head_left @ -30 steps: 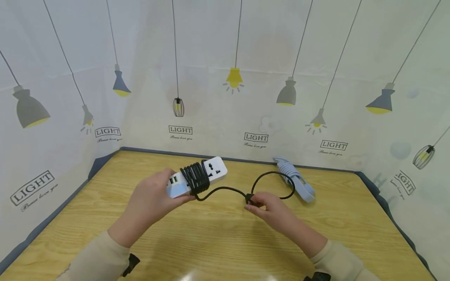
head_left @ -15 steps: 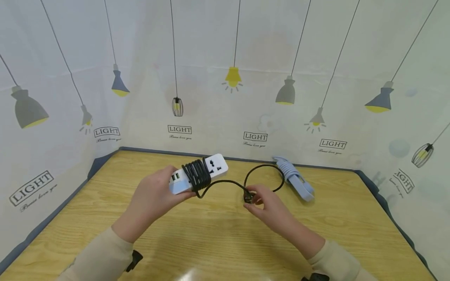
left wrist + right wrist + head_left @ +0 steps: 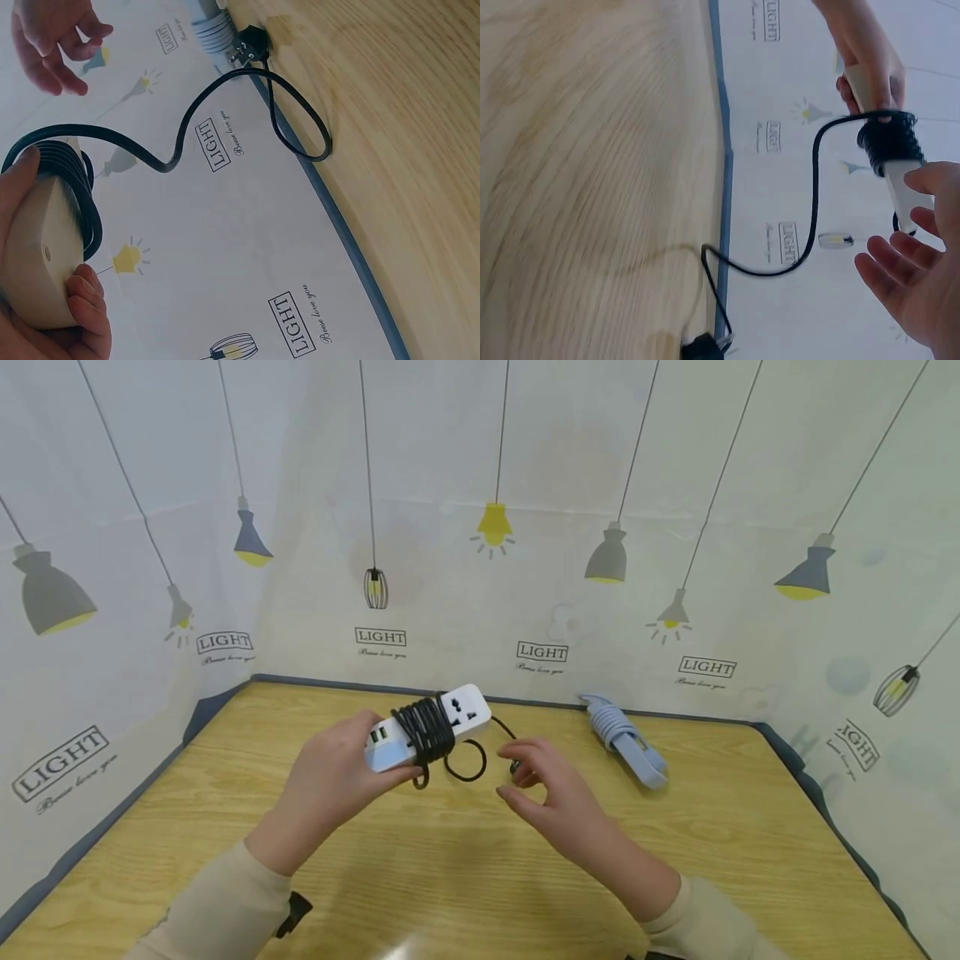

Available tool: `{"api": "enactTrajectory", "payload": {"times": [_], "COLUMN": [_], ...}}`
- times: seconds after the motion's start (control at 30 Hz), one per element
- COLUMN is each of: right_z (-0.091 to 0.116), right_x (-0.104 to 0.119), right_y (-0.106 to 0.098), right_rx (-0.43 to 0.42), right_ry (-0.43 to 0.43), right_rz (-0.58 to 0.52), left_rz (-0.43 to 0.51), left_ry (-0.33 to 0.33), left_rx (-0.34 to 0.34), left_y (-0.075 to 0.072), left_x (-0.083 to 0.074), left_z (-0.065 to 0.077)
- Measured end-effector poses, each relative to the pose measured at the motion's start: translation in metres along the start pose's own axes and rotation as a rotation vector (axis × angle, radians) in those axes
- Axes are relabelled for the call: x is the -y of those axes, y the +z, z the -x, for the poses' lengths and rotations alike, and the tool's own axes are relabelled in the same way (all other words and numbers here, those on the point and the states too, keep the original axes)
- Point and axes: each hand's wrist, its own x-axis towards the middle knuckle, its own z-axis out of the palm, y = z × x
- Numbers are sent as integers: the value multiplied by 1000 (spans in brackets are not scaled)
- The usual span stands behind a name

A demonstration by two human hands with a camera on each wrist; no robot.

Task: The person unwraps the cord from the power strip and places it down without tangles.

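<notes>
My left hand (image 3: pixel 322 789) grips one end of a white power strip (image 3: pixel 469 707), holding it up above the table. The strip's black cord (image 3: pixel 429 731) is wound around its middle in several turns, and a free length trails off it. That length ends in a black plug (image 3: pixel 251 45), which hangs loose below the hands in the left wrist view. My right hand (image 3: pixel 562 802) is beside the strip with fingers spread and bent, holding nothing. In the head view its fingers mostly hide the plug. The right wrist view shows the plug (image 3: pixel 703 348) apart from the fingers.
A light-blue power strip (image 3: pixel 645 764) with its own cord wrapped around it lies at the back right of the wooden table (image 3: pixel 465 877). Behind stands a pale cloth backdrop (image 3: pixel 435 560) printed with lamps, meeting the table at a dark blue edge.
My right hand was pinching the plug; it has let go and its fingers have opened. The cord's loop has dropped behind the strip. My left hand still holds the white strip, moved slightly.
</notes>
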Motion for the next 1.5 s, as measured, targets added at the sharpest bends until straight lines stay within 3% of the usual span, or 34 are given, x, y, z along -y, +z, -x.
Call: {"api": "enactTrajectory", "payload": {"times": [0.23,0.4,0.6,0.8,1.17,1.5], "right_z": [-11,-17,-19,-19,-18,-20], "right_x": [19,24,25,22,22,26], "right_y": [18,30,40,41,39,38], "right_rx": [57,64,-38,-135,-72,-24], "right_ry": [-48,-76,-265,-388,-407,-412], "right_rz": [-66,-40,69,97,147,119], "left_rz": [32,55,64,76,-3,-145], "left_ry": [12,75,147,144,83,150], "left_rx": [-27,-73,-125,-119,-48,-229], "left_y": [0,1,5,3,-5,-7], "left_x": [-4,-9,-14,-17,-21,-26], "left_z": [-1,-1,0,1,1,0]}}
